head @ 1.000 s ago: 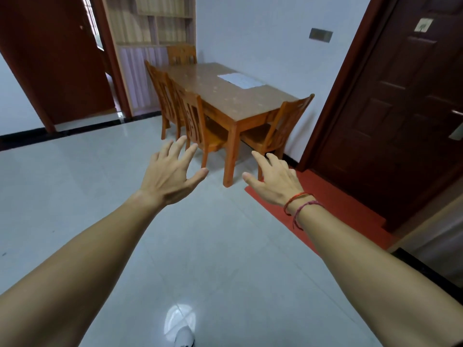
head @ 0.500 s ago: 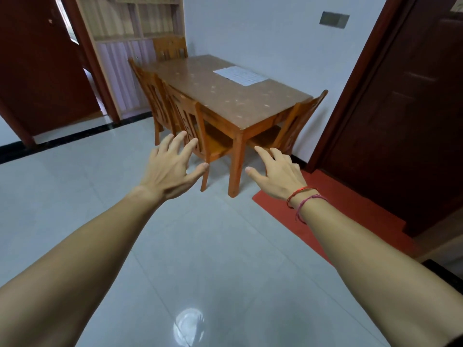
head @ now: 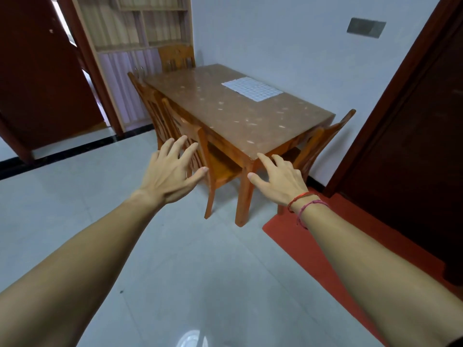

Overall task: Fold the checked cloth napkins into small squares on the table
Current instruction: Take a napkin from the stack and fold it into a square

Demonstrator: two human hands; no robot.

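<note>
Head view is showing me both bare arms stretching forward over the pale tiled floor (head: pixel 175 271). The left hand (head: pixel 172 171) is hanging palm down in the air with its fingers (head: pixel 176 149) spreading wide and the thumb pointing out to the side. It is holding nothing and touching nothing, and in the picture it is overlapping the back of the nearest chair (head: pixel 203 151). The right hand (head: pixel 278 181) is also facing palm down, its fingers (head: pixel 266 162) lying relaxed and a little apart, and it is gripping nothing. Its forefinger tip is lining up with the near corner of the worktop (head: pixel 225 116), and I cannot tell whether it is touching that corner. Red and pink strings (head: pixel 305 204) are circling the right wrist.

The checked napkin (head: pixel 251 88) is lying flat and unfolded on the far right part of the worktop, on the side toward the white wall, well apart from both hands. I am seeing one pale cloth only, and I cannot tell whether more are lying under it.

Wooden chairs are standing tucked in along the worktop's left side, another chair (head: pixel 323 136) is standing at the near right end, and one (head: pixel 176 56) is standing at the far end. A red mat (head: pixel 350 234) is lying on the floor before a dark door (head: pixel 413 146) on the right. A shelf unit (head: pixel 140 33) is standing behind the worktop on the left.
</note>
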